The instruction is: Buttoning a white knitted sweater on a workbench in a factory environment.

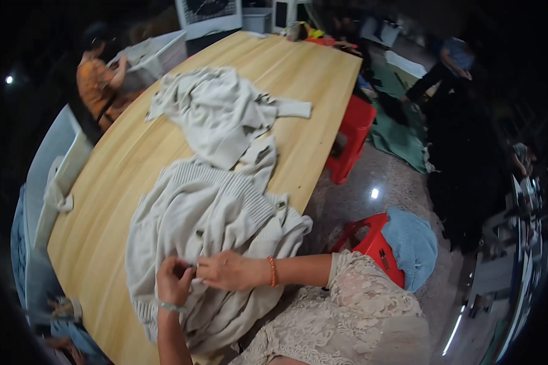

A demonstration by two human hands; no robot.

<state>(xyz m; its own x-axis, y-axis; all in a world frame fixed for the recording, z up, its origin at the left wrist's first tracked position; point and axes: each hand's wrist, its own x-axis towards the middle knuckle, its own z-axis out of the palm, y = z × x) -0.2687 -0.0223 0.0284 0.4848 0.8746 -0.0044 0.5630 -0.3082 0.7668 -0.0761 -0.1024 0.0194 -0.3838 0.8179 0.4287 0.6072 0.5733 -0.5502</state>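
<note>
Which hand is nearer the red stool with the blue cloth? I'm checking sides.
Right. The right hand pinches the cream cardigan on the side toward the red stool; the left hand grips the same cardigan farther away, on the left.

I saw a cream ribbed-knit cardigan [207, 213] on a pale yellow wooden table [115, 182] with straight grain lines. A second cream garment [219, 112] lay beyond it. My right wrist wore an orange beaded bracelet [272, 271], my left a pale green one [170, 307]. My sleeve [371, 304] was beige floral lace. Two red stools [374, 243] stood beside the table, one holding a light blue cloth [415, 243].
</note>
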